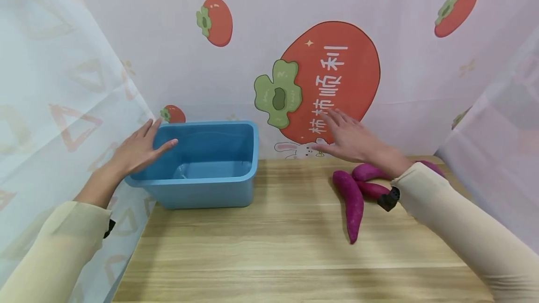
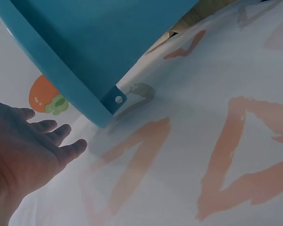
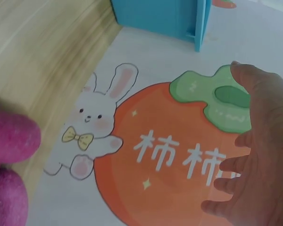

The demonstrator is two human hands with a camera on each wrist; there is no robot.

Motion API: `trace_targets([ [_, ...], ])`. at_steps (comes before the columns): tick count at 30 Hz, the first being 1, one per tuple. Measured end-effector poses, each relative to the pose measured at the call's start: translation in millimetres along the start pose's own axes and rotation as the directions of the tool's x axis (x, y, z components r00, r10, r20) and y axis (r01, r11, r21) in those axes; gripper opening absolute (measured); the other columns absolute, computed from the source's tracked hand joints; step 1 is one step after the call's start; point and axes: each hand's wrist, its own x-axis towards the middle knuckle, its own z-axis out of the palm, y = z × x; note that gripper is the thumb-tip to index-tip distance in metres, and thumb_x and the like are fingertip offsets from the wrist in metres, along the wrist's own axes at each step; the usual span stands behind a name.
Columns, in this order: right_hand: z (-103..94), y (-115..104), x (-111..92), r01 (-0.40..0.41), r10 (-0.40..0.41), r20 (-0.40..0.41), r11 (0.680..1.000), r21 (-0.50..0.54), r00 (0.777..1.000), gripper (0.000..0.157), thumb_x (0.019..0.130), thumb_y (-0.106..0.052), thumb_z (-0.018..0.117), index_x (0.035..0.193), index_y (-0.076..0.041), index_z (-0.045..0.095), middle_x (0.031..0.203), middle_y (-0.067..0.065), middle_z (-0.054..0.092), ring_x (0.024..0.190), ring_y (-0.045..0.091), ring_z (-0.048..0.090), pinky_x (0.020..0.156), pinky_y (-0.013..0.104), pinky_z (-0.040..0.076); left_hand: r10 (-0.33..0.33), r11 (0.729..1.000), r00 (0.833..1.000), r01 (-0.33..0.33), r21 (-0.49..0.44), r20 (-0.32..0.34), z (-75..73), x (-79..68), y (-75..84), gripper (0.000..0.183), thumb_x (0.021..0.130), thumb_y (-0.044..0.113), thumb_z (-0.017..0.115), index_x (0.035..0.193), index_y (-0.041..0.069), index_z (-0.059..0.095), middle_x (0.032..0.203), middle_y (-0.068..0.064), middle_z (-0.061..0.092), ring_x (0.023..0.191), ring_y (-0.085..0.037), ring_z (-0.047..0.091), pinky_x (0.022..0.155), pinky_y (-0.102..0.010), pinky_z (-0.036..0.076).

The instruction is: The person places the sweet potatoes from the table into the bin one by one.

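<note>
A blue plastic bin (image 1: 210,195) stands at the back left of the wooden table, and its inside looks bare. My left hand (image 1: 141,148) hovers at the bin's left rim, fingers extended and thumb spread, holding nothing. In the left wrist view the same hand (image 2: 33,150) shows apart from the bin's rim (image 2: 61,80). My right hand (image 1: 351,137) is raised in front of the back wall, fingers stretched out, with nothing in it. Several purple sweet potatoes (image 1: 350,200) lie at the right, partly hidden behind my right forearm; some (image 3: 12,136) also show in the right wrist view.
The wooden tabletop (image 1: 252,256) runs up to a cloth backdrop (image 1: 400,60) printed with persimmons and a rabbit. Cloth walls also close in the left side (image 1: 63,83) and the right side (image 1: 501,153). A black wrist camera (image 1: 389,198) sits at my right cuff.
</note>
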Motion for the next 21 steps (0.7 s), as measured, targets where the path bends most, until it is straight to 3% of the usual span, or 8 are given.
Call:
trace_targets([
  [10, 1.3, -19.9, 13.5, 0.044, -0.044, -0.006, 0.998, 0.033, 0.999, 0.101, 0.098, -0.063, 0.064, 0.169, -0.006, 0.021, 0.173, 0.022, 0.022, 0.158, 0.047, 0.024, 0.125, 0.066, 0.025, -0.018, 0.995, 1.000, 0.018, -0.093, 0.004, 5.0, 0.1, -7.5, 0.101, 0.105, 0.067, 0.040, 0.168, 0.005, -0.010, 0.172, -0.033, -0.005, 0.155, -0.062, 0.004, 0.112, -0.086, 0.019],
  [21, 14.8, -46.9, 30.2, 0.043, -0.044, 0.008, 0.994, 0.100, 0.999, 0.103, 0.094, -0.069, 0.064, 0.170, -0.014, 0.021, 0.174, 0.016, 0.024, 0.159, 0.042, 0.025, 0.123, 0.067, 0.030, -0.012, 0.986, 1.000, 0.012, -0.164, -0.003, 15.3, -3.5, -12.2, 0.100, 0.107, 0.063, 0.041, 0.168, 0.003, -0.010, 0.172, -0.034, -0.004, 0.155, -0.061, 0.005, 0.111, -0.086, 0.020],
])
